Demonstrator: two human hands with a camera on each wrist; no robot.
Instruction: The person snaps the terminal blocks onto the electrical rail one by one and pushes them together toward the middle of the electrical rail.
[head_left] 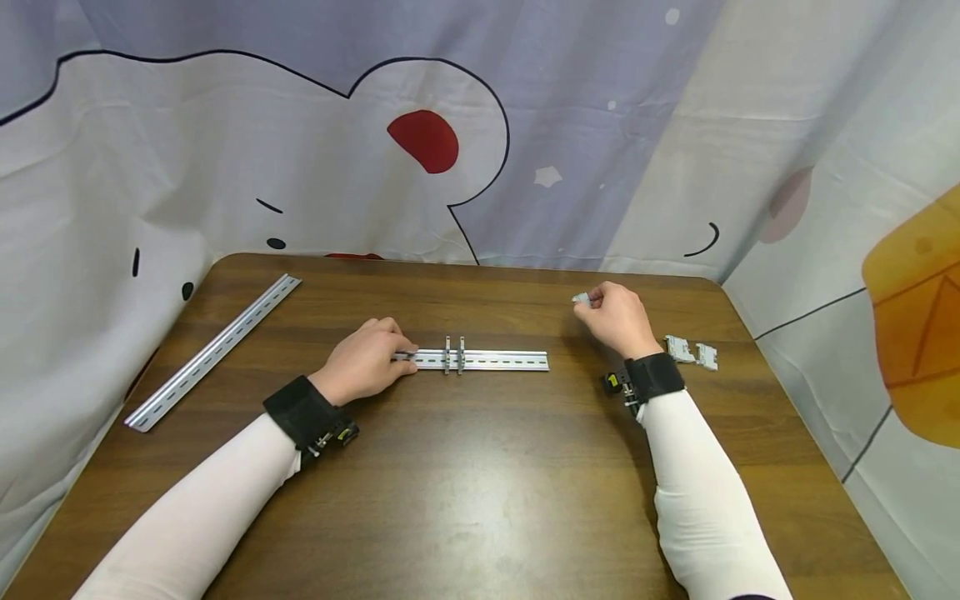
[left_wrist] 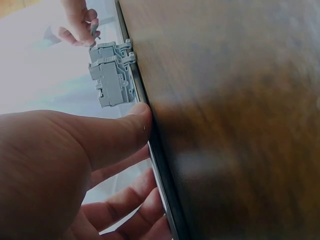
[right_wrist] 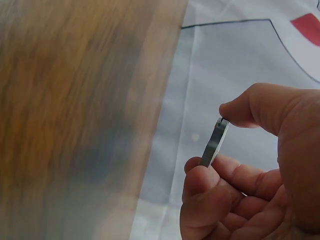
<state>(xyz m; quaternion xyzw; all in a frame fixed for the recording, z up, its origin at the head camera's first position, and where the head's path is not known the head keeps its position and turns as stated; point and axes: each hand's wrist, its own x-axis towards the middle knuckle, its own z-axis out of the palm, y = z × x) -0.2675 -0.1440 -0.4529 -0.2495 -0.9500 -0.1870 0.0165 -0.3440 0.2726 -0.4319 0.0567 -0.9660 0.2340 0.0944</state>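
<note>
A slotted metal DIN rail (head_left: 506, 361) lies across the middle of the table. My left hand (head_left: 366, 357) grips its left end, thumb on the near edge and fingers along the far side. Two thin grey terminal blocks (left_wrist: 112, 80) stand upright side by side on the rail, just right of that hand. Off to the right, above the table's far part, my right hand (head_left: 618, 318) pinches another small grey terminal block (right_wrist: 215, 142) between thumb and fingertips. This piece is apart from the rail, and the fingers partly hide it in the head view.
A second, longer DIN rail (head_left: 213, 354) lies slanted at the table's left. Two loose grey terminal blocks (head_left: 679, 348) lie at the right, beside the right wrist. A patterned curtain (head_left: 570, 125) hangs behind the wooden table (head_left: 480, 467).
</note>
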